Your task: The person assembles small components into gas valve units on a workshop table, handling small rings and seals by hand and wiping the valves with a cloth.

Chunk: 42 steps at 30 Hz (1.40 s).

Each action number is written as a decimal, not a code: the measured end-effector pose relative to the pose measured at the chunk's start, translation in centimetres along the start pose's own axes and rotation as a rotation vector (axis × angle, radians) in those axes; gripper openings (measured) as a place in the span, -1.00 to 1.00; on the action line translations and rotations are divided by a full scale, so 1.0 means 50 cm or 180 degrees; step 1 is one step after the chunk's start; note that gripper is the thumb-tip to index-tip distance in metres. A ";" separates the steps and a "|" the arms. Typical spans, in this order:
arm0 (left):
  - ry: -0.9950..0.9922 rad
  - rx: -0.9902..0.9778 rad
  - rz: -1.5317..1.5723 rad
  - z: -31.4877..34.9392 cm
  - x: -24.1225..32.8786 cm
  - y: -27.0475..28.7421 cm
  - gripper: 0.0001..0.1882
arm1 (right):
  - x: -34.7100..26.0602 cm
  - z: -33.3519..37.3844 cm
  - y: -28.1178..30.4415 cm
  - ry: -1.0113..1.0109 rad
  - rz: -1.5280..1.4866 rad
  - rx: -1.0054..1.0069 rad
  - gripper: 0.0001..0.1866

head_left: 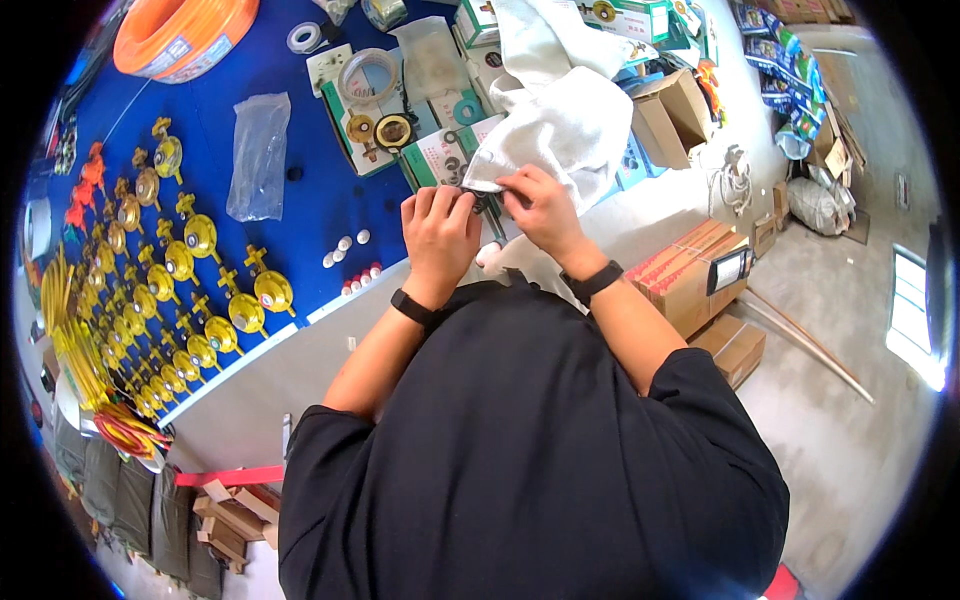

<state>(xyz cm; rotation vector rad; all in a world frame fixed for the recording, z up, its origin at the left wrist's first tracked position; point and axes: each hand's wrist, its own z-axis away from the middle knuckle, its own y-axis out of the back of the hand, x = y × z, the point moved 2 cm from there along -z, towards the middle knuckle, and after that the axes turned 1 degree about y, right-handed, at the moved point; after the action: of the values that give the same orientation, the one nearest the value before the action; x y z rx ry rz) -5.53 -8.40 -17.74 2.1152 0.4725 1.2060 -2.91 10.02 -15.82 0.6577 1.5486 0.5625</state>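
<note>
A white cloth (560,125) lies crumpled over boxes at the front edge of the blue table. My right hand (545,215) is closed in a pinch at the cloth's lower corner, thumb and fingertips together. Close by on the left, my left hand (440,235) has its fingers curled down, and what they hold is hidden. Small dark coiled pieces (482,202) show between the two hands; their kind is too small to tell. Just beyond my hands stand green and white cartons (440,160), with a round brass-and-black part (394,131) on top.
Rows of yellow gas regulators (200,235) cover the table's left side. A clear plastic bag (258,157), white caps (345,243) and red-and-white caps (361,279) lie nearer. An orange hose coil (185,35) sits at the back. Cardboard boxes (690,275) stand on the right.
</note>
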 end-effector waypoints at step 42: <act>0.1953 -0.0075 0.3076 -0.085 0.031 0.033 -0.85 | 0.083 -0.067 0.050 -0.0265 0.0660 0.0317 -0.87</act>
<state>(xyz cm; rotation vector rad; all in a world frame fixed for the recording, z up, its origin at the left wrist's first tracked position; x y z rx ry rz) -8.42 -7.18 -14.08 1.9342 -0.3980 2.3934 -6.20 14.81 -16.74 0.9140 1.4465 0.6078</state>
